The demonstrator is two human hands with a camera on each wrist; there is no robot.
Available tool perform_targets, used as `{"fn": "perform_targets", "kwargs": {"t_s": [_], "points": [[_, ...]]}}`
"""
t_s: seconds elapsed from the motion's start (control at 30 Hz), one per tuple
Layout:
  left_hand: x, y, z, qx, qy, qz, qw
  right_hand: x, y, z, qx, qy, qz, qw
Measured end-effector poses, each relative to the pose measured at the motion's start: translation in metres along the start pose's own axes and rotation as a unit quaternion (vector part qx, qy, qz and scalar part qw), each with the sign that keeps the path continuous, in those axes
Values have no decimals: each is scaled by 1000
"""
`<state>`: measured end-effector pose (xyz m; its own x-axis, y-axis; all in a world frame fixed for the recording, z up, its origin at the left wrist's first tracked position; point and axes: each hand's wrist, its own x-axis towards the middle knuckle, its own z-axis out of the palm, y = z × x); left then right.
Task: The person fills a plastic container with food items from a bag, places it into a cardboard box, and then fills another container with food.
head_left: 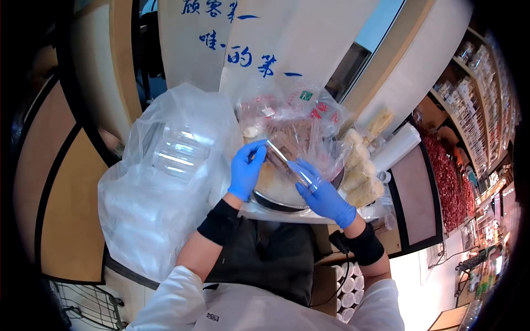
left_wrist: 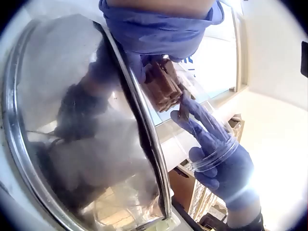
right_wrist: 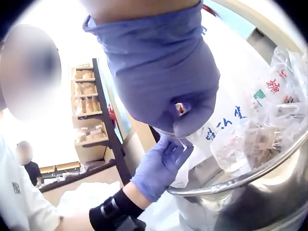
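Observation:
A clear plastic jar (head_left: 288, 164) is held at a slant above a large steel bowl (head_left: 279, 206). My gloved right hand (head_left: 327, 197) grips its lower part, fingers along the side. At its upper end, my gloved left hand (head_left: 245, 171) pinches the edge between bent fingers and thumb. Brown sticks (left_wrist: 163, 86) show beside the left fingers in the left wrist view; whether all lie inside the jar is unclear. In the right wrist view the right hand (right_wrist: 159, 77) hides most of the jar, and the left hand (right_wrist: 156, 171) meets its end.
Clear bags (head_left: 320, 110) with red print lie behind and over the bowl. A big translucent bag (head_left: 138, 204) of clear containers stands at left. Pale wrapped goods (head_left: 361, 171) and a white roll (head_left: 398, 145) sit at right. Another person (right_wrist: 29, 163) appears in the right wrist view.

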<state>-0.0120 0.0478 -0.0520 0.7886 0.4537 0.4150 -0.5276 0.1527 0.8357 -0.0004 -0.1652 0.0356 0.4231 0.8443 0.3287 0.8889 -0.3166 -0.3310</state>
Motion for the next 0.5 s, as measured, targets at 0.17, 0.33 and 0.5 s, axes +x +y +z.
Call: {"fn": "perform_targets", "kwargs": {"t_s": [0.17, 0.33, 0.5], "points": [[-8, 2, 7, -56, 54, -19, 997, -1, -18, -12, 59, -8, 0, 998], [-2, 5, 9, -59, 33, -28, 997, 2, -9, -19, 104, -12, 14, 994], [-6, -1, 10, -41, 40, -28, 998, -1, -2, -15, 64, 15, -26, 997]]}}
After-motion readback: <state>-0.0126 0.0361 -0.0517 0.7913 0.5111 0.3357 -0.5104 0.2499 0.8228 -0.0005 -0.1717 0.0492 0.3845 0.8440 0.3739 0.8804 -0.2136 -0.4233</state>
